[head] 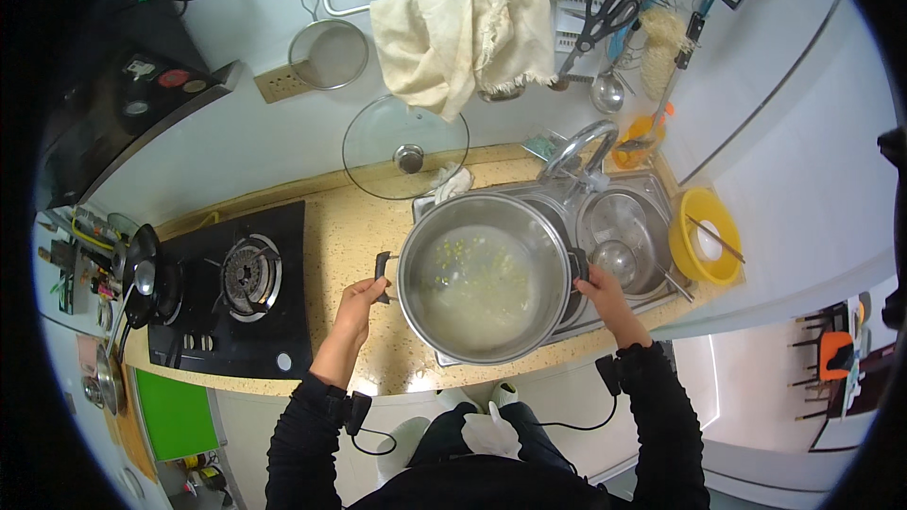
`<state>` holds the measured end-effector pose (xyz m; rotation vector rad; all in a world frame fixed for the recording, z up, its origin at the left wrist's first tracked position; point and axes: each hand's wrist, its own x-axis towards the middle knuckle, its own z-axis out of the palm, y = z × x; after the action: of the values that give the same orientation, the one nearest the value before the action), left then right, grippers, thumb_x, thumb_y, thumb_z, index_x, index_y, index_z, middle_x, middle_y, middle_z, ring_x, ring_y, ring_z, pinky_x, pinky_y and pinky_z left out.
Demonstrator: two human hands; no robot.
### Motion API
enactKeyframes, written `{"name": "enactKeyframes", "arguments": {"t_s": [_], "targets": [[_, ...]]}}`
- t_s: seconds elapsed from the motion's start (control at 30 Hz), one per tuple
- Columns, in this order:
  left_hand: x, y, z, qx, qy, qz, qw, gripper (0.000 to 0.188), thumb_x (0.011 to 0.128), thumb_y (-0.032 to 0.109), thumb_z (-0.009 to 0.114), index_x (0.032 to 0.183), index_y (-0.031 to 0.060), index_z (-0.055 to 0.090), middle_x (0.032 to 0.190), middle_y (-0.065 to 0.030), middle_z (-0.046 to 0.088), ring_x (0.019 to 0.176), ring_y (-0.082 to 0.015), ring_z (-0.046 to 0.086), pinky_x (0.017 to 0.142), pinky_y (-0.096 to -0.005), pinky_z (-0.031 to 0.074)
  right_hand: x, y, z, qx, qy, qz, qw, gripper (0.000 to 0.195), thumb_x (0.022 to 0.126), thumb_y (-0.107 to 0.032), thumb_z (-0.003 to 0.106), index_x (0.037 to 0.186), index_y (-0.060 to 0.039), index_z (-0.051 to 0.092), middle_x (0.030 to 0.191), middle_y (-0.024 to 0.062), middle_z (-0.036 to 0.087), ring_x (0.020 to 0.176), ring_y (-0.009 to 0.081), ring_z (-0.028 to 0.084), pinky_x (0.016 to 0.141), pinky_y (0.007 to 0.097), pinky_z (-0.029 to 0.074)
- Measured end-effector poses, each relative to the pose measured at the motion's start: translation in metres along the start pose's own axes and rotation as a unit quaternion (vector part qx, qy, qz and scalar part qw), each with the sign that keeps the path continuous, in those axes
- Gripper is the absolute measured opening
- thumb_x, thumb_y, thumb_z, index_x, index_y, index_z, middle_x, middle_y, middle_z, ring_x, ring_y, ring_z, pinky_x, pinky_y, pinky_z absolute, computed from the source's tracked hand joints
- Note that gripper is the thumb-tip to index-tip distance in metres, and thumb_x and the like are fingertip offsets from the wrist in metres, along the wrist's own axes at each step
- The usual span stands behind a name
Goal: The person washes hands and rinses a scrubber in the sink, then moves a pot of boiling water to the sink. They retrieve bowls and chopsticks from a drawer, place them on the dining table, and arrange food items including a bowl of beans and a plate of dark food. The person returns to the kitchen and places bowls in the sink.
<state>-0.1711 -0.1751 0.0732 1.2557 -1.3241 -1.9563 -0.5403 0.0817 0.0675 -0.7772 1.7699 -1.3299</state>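
Observation:
A large stainless steel pot (418,326) is held level between both my hands, over the counter and the left part of the sink. Cloudy liquid (475,297) with small yellow-green bits sits inside it. My left hand (360,304) grips the black handle (382,270) on the pot's left side. On the opposite side, my right hand (606,297) has hold of the other black handle (581,263). Whether the pot's base touches anything beneath is hidden.
Left lies a black gas stove (205,347) with a wok (145,255). A glass lid (375,142) leans against the wall. The faucet (574,145) rises behind the sink (655,205), which holds a ladle (615,262). A yellow basin (723,269) stands right, a cloth (439,35) hangs above.

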Motion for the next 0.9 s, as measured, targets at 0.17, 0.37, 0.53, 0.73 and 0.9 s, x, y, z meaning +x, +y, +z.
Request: {"name": "enactKeyframes", "arguments": {"t_s": [0.17, 0.37, 0.53, 0.73, 0.9], "targets": [[0.016, -0.018, 0.022, -0.003, -0.027, -0.032, 0.999, 0.024, 0.087, 0.025, 0.061, 0.089, 0.0016, 0.067, 0.075, 0.0000, 0.061, 0.074, -0.0105, 0.050, 0.077, -0.0245, 0.037, -0.005, 0.003, -0.025, -0.036, 0.045, 0.005, 0.998, 0.023, 0.084, -0.004, 0.057, 0.107, -0.0001, 0.056, 0.086, 0.0009, 0.060, 0.078, 0.0079, 0.053, 0.072, 0.0230, 0.043], [0.015, -0.016, 0.026, 0.004, -0.017, -0.052, 0.998, 0.023, 0.086, 0.026, 0.062, 0.090, 0.0039, 0.067, 0.075, 0.0006, 0.062, 0.074, -0.0103, 0.049, 0.076, -0.0245, 0.034, -0.003, -0.006, -0.028, -0.010, 0.003, 0.014, 1.000, 0.023, 0.085, -0.003, 0.056, 0.107, 0.0013, 0.058, 0.086, -0.0010, 0.059, 0.080, 0.0076, 0.053, 0.074, 0.0224, 0.042], [0.028, -0.006, 0.029, 0.070, 0.036, -0.041, 0.996, 0.022, 0.085, 0.027, 0.064, 0.089, 0.0053, 0.068, 0.074, 0.0012, 0.062, 0.074, -0.0101, 0.049, 0.082, -0.0281, 0.032, 0.028, 0.019, -0.021, 0.059, 0.013, 0.022, 0.998, 0.028, 0.083, -0.002, 0.056, 0.111, 0.0012, 0.056, 0.087, 0.0003, 0.060, 0.081, 0.0090, 0.054, 0.076, 0.0220, 0.042], [0.055, -0.014, 0.051, 0.109, 0.091, -0.039, 0.989, 0.021, 0.085, 0.022, 0.063, 0.088, 0.0020, 0.067, 0.073, -0.0009, 0.061, 0.075, -0.0111, 0.052, 0.078, -0.0265, 0.036, 0.044, 0.047, -0.033, 0.032, 0.003, 0.050, 0.998, 0.030, 0.083, -0.001, 0.056, 0.113, 0.0000, 0.055, 0.093, -0.0013, 0.059, 0.087, 0.0075, 0.053, 0.081, 0.0228, 0.041], [0.098, -0.050, 0.055, 0.109, 0.054, -0.027, 0.992, 0.018, 0.083, 0.018, 0.062, 0.084, 0.0003, 0.066, 0.073, -0.0028, 0.061, 0.071, -0.0120, 0.053, 0.070, -0.0264, 0.039, 0.042, 0.086, -0.041, -0.001, 0.018, 0.019, 1.000, 0.020, 0.080, -0.002, 0.061, 0.099, 0.0007, 0.058, 0.082, 0.0023, 0.060, 0.075, 0.0087, 0.054, 0.070, 0.0237, 0.043]]}}
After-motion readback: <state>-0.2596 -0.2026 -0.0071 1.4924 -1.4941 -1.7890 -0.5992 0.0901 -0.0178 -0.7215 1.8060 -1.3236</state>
